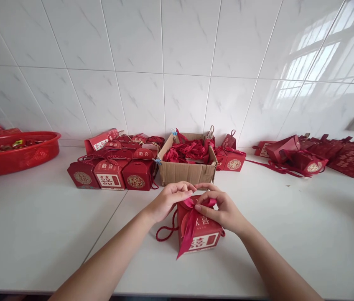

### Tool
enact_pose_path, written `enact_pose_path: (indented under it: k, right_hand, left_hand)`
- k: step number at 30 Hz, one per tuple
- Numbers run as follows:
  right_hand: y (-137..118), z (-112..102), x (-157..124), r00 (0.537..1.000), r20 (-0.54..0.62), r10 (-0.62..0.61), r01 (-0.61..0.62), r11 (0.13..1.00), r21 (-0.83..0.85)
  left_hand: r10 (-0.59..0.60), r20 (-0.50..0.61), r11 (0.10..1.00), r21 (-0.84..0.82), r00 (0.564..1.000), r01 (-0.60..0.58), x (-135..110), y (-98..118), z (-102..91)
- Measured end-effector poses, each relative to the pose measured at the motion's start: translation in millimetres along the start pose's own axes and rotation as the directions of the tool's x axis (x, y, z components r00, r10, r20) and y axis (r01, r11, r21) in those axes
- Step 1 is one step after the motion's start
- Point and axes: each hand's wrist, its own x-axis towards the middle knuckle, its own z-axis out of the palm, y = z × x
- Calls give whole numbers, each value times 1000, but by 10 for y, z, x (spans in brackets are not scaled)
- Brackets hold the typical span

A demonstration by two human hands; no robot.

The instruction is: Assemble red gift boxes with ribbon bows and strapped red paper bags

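Note:
A red candy box (206, 223) with gold and white characters stands in front of me on the white counter. A dark pink ribbon (189, 232) is looped over its top, one tail hanging down the front. My right hand (222, 209) pinches the ribbon at the knot between thumb and fingers. My left hand (169, 202) is bent over the box's upper left, thumb and fingertips closed by the ribbon's other loop; its grip is partly hidden. A twisted red cord handle (166, 234) sticks out at the box's left.
Behind the box, a cardboard carton (186, 173) holds tangled red ribbons (191, 150). Rows of similar red boxes (109, 173) stand left of it. More boxes (305, 161) lie at right. A red plastic basin (23, 154) sits far left, against a tiled wall (139, 100).

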Motion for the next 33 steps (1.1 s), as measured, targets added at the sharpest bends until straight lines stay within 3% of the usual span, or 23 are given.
enact_pose_path:
  k: [11,23,26,30,33]
  right_hand:
    - [-6,-33,27,992,121,19,-16,1000,-23]
    - [-3,-80,93,988,137,73,-58,992,-111]
    - [15,-211,24,988,116,102,-89,990,-109]
    - [107,-531,-158,986,-2,170,-169,982,-89]
    - [221,-863,-243,943,-144,299,-309,950,-54]
  left_hand:
    - [27,-42,999,35,999,-26,36,-103,4]
    - [-7,-41,999,30,999,9,40,-111,70]
    - [-18,-98,999,49,995,23,69,-202,82]
    - [-26,-202,993,109,979,48,146,-366,26]
    - [-36,-246,984,161,969,78,203,-488,-20]
